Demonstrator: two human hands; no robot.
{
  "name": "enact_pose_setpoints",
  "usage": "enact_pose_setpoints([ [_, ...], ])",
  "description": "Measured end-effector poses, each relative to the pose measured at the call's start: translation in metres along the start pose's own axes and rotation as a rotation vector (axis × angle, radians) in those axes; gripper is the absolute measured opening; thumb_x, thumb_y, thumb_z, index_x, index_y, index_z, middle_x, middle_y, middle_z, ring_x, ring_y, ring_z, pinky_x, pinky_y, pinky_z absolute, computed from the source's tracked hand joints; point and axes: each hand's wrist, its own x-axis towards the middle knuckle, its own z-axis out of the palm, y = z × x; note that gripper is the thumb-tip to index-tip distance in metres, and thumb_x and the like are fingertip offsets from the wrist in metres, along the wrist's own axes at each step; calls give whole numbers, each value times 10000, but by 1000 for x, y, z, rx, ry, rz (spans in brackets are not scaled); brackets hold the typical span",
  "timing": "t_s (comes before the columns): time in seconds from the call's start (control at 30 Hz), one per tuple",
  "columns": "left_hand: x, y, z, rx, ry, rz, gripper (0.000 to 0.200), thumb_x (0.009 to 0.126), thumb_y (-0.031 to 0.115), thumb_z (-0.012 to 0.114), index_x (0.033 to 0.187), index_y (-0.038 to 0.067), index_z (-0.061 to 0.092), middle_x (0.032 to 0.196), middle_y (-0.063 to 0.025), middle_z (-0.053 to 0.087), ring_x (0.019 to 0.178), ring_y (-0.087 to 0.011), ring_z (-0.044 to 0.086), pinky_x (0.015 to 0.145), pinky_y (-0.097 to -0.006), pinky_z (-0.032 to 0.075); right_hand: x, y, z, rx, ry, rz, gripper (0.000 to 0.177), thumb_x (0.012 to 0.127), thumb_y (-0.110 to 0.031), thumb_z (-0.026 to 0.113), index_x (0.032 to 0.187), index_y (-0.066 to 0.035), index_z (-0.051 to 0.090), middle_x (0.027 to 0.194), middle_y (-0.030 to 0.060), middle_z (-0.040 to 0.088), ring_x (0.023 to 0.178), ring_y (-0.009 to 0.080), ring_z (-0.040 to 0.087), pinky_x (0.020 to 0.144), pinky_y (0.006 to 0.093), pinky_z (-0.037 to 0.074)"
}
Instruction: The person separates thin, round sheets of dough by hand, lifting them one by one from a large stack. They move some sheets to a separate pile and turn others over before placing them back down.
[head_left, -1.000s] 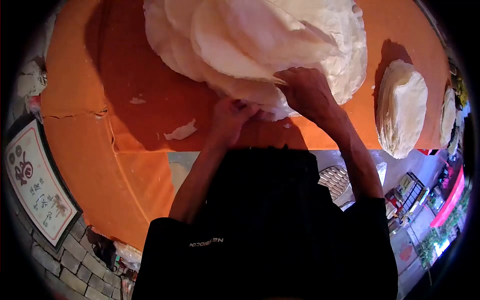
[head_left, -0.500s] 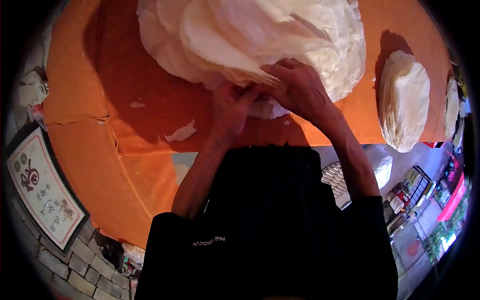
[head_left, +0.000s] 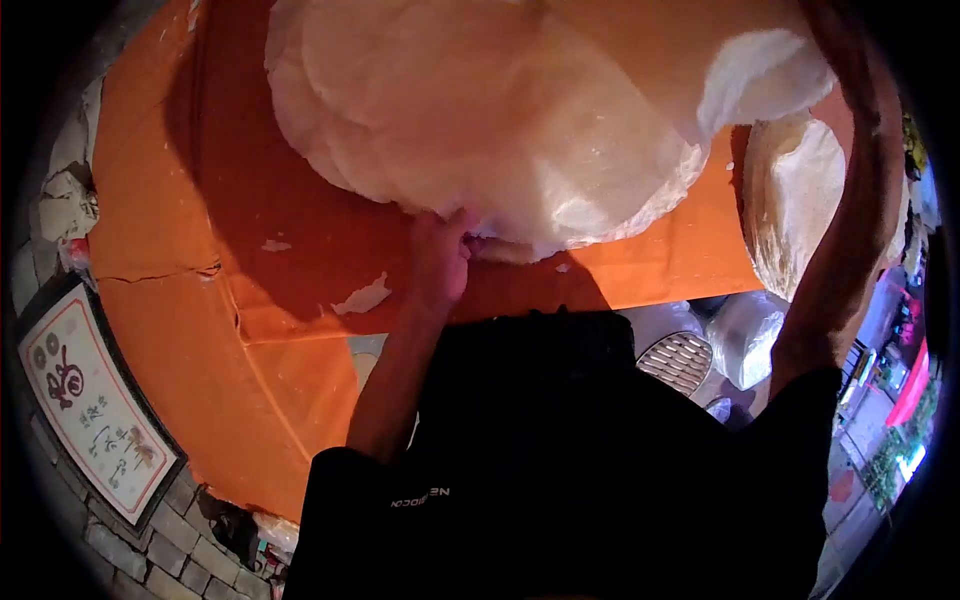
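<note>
A large stack of thin, pale round sheets (head_left: 480, 130) lies on the orange cloth (head_left: 660, 270). My left hand (head_left: 440, 255) is closed at the stack's near edge, thumb and fingers pinching the rim. At the upper right, a thin sheet (head_left: 765, 75) is lifted and folded over, partly covering the stack. My right forearm (head_left: 865, 190) stretches up the right side to the top edge, where the hand is out of frame.
A smaller pile of pale sheets (head_left: 795, 190) rests at the right, partly behind my right arm. Scraps (head_left: 363, 295) lie near the cloth's front edge. Below are a slatted stool (head_left: 677, 362) and a clear plastic bag (head_left: 745, 338). A framed sign (head_left: 95, 400) leans at the left.
My right hand has moved from the stack's near edge up and right, out of view. A sheet has swung up and right, and the stack's raised layers lie flatter. My left hand stays near the rim.
</note>
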Motion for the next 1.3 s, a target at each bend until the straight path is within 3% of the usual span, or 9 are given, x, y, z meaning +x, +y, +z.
enact_pose_setpoints([
  [0.07,9,-6,-7,5,65,-33,340,872,81,630,1199,46,547,1114,-66,622,1005,-185,613,760,-354,532,19,36,26,-200,-5,-96,286,1013,-235,472,1097,-49,671,991,58,678,963,247,612,839,364,468],
  [0.3,1,-2,-7,107,156,41,330,902,127,611,1209,16,572,1094,-70,636,960,-168,613,827,-318,510,20,19,-31,184,46,119,172,901,-159,549,969,-43,657,909,96,685,827,244,646,703,369,499],
  [0.5,-25,8,12,349,159,183,272,917,114,579,1156,-17,588,1077,-94,652,984,-165,600,873,-320,479,-35,-159,-13,610,-190,-78,83,805,-95,616,859,-39,644,840,127,691,710,242,674,586,373,525],
  [0.53,-29,8,14,435,183,221,248,922,108,567,1130,-23,594,1057,-97,655,969,-162,600,863,-323,480,-44,-200,-6,807,-432,-3,88,818,-69,567,845,-61,650,828,134,662,740,300,648,686,446,510],
  [0.57,-30,6,11,436,196,226,248,922,108,567,1130,-23,594,1057,-97,655,969,-162,600,863,-323,480,-58,-237,5,863,-534,-22,62,797,-55,556,749,-58,596,774,130,637,730,331,641,642,473,494],
  [0.63,-29,5,7,494,112,257,213,934,106,548,1092,-30,590,1024,-96,652,939,-158,599,844,-322,482,-76,-275,9,972,-553,-40,65,777,-99,581,769,-50,623,749,171,655,720,370,654,611,472,512],
  [0.87,-31,7,10,500,71,350,163,964,119,519,1059,-4,568,959,-76,634,886,-159,603,783,-297,494,-73,-282,-16,1052,-492,45,152,769,-167,654,783,-36,579,751,166,617,704,377,627,632,482,493],
  [1.07,-40,8,13,171,3,157,153,995,196,512,1059,64,553,912,-16,606,784,-97,566,702,-246,480,-76,-286,-16,1124,-530,18,210,777,-211,677,835,-33,583,795,169,628,745,399,625,657,480,495],
  [1.3,-39,15,20,9,-47,144,289,1023,290,438,1153,55,546,1059,-98,629,957,-189,621,801,-325,515,-94,-293,-23,1121,-323,166,399,722,-253,709,995,6,577,753,165,622,711,360,629,688,460,512],
])
